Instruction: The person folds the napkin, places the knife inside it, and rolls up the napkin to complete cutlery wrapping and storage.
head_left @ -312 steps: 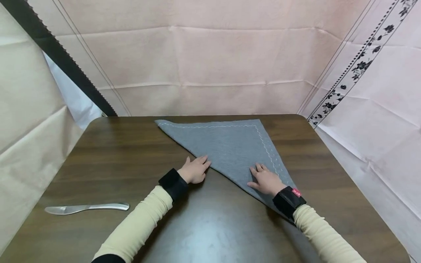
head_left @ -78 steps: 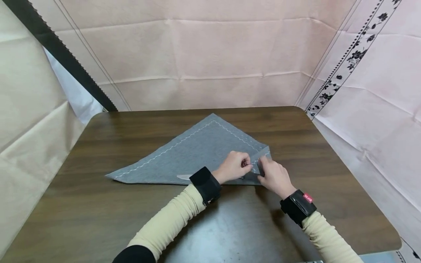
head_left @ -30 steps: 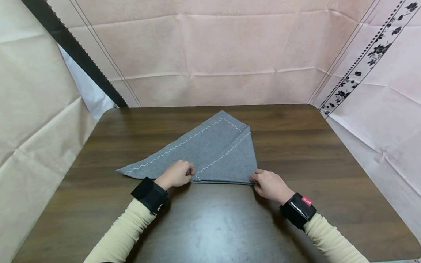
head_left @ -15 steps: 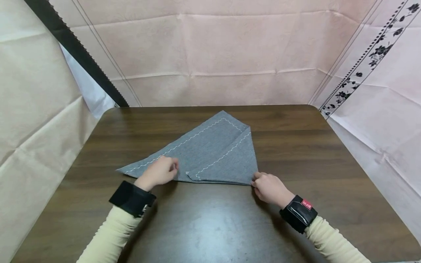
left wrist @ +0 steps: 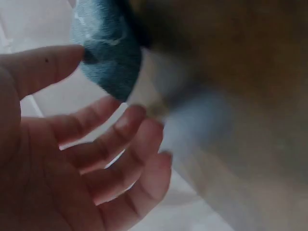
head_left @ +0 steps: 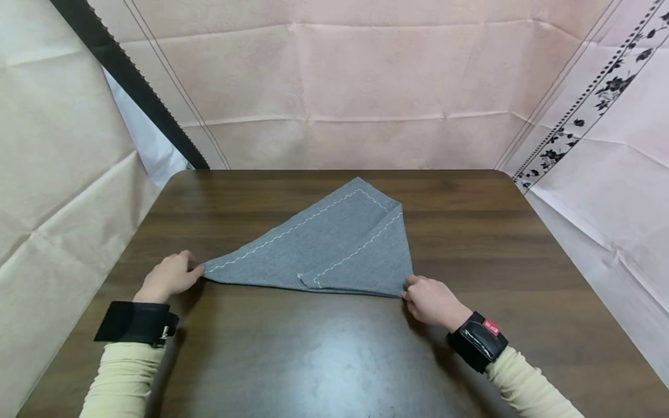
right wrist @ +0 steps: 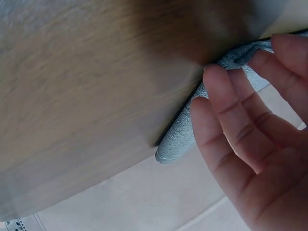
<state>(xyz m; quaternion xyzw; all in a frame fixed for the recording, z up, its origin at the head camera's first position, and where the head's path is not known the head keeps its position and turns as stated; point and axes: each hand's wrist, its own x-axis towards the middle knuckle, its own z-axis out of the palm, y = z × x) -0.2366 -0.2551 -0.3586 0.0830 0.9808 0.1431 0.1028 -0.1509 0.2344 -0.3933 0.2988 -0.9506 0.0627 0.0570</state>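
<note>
A blue-grey cloth napkin (head_left: 313, 244) with white wavy stitching lies folded on the table, its right part turned over toward the left. At its pointed left end is my left hand (head_left: 169, 276). In the left wrist view the thumb touches the napkin's tip (left wrist: 108, 53), while the other fingers are loosely bent and a little apart. My right hand (head_left: 434, 302) pinches the lower right corner between thumb and forefinger. The right wrist view shows the napkin's folded edge (right wrist: 185, 125) running behind the fingers. No knife is visible now.
The brown wooden table (head_left: 292, 354) has rounded far corners. Behind it hangs a pale pink cloth (head_left: 366, 87), with a flower-patterned border (head_left: 569, 136) at the right and a black strip (head_left: 136, 87) at the left.
The knife, first on the table and later on the napkin, is out of sight. The napkin's right part got folded over. My left hand moved left to the tip; my right stayed at its corner.
</note>
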